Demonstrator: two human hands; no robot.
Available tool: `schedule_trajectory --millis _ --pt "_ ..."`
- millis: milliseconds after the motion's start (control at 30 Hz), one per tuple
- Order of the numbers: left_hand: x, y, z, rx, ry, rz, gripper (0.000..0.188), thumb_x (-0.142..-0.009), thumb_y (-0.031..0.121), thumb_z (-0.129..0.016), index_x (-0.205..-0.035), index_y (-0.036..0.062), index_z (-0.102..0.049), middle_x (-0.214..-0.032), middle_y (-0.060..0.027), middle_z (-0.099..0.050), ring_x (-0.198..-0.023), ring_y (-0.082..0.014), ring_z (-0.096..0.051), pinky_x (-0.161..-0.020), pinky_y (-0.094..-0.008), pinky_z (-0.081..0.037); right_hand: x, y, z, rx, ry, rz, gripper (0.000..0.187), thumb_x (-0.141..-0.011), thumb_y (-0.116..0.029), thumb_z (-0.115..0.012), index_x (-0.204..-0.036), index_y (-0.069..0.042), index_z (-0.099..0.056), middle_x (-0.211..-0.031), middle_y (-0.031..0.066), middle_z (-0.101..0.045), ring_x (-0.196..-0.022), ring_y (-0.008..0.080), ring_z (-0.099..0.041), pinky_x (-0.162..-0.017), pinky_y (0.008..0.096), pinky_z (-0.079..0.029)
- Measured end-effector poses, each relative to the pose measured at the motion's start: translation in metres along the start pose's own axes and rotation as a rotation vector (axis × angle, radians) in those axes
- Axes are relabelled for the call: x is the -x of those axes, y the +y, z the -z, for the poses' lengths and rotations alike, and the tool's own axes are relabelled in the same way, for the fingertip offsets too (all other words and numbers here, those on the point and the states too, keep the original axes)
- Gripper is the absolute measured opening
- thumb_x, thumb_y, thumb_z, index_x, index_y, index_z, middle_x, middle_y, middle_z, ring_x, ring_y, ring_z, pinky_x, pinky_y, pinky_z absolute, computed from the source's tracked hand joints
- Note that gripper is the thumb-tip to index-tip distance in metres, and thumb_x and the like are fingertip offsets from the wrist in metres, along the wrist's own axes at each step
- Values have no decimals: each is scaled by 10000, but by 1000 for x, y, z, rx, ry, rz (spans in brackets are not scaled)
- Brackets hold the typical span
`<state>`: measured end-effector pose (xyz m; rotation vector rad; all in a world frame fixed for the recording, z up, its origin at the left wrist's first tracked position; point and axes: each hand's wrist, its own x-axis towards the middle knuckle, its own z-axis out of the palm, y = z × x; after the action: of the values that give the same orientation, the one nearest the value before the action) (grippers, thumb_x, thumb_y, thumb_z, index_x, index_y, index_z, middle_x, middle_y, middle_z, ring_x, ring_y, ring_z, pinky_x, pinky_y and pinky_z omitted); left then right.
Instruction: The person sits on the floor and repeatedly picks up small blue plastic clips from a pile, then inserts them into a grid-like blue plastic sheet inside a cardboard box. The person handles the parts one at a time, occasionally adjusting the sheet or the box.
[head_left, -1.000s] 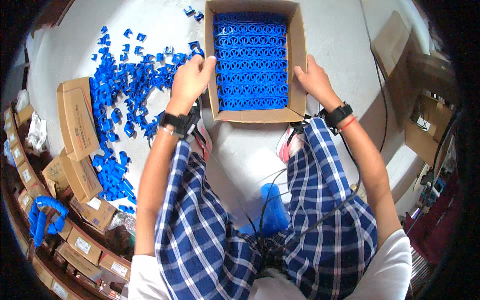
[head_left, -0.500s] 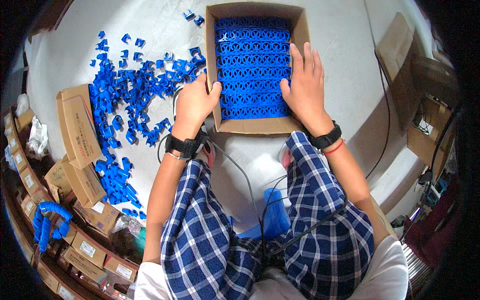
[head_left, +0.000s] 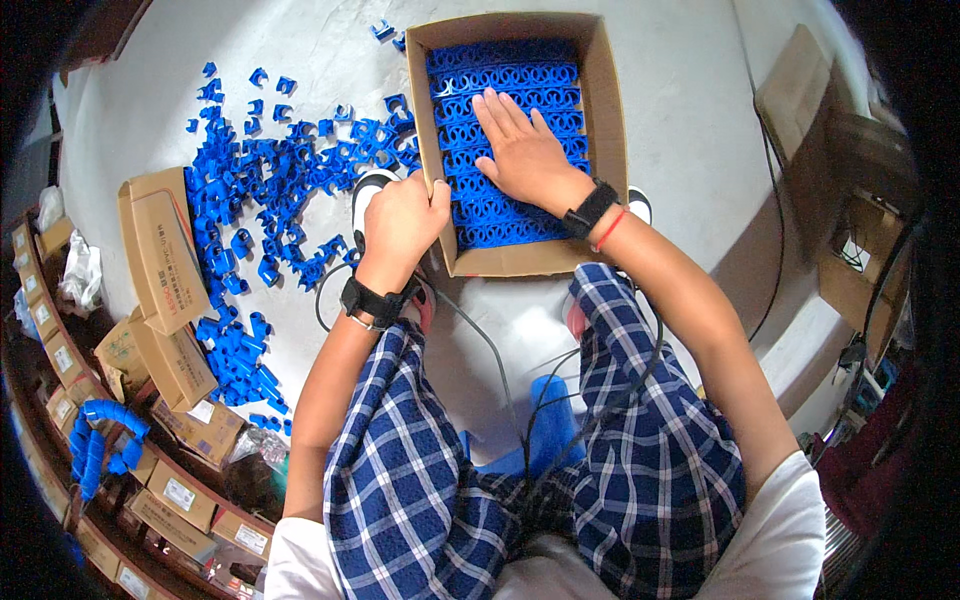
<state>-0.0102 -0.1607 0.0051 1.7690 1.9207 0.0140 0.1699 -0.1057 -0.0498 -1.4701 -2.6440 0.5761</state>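
An open cardboard box stands on the floor in front of my knees. Rows of blue plastic pipe clips fill it, lined up in even strips. At the box's left wall my left hand is closed over the edge, its thumb at the rim and its other fingers mostly hidden. My right hand lies flat on top of the clips, palm down with fingers stretched out, covering part of the middle rows.
Loose blue clips are scattered across the floor left of the box. Beside them, a tipped carton has blue pieces at its opening. Shelves with small boxes run along the lower left. A black cable trails down the right side.
My right hand has moved left from the box's right wall onto the clips. The left hand still holds the left wall, and the box is slightly turned.
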Motion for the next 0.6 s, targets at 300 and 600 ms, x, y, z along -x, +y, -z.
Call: schedule_trajectory --millis 300,600 --pt "1 -3 -3 32 12 5 351 -895 312 -509 -834 4 -665 -685 -233 -644 -654 -395 -651 -641 -489 -529 -9 6 -22 129 54 42 752 -905 -442 -546 -1495 -64 -273 -1554 129 -275 -1420 270 -288 -1099 538 -295" --pt "1 -1 0 48 -17 36 361 -897 331 -490 -919 31 -689 -736 -249 -652 -691 -417 -648 -691 -497 -527 -7 2 -25 184 81 34 743 -901 -460 -546 -1488 -76 -300 -1554 124 -280 -1408 253 -311 -1099 509 -310"
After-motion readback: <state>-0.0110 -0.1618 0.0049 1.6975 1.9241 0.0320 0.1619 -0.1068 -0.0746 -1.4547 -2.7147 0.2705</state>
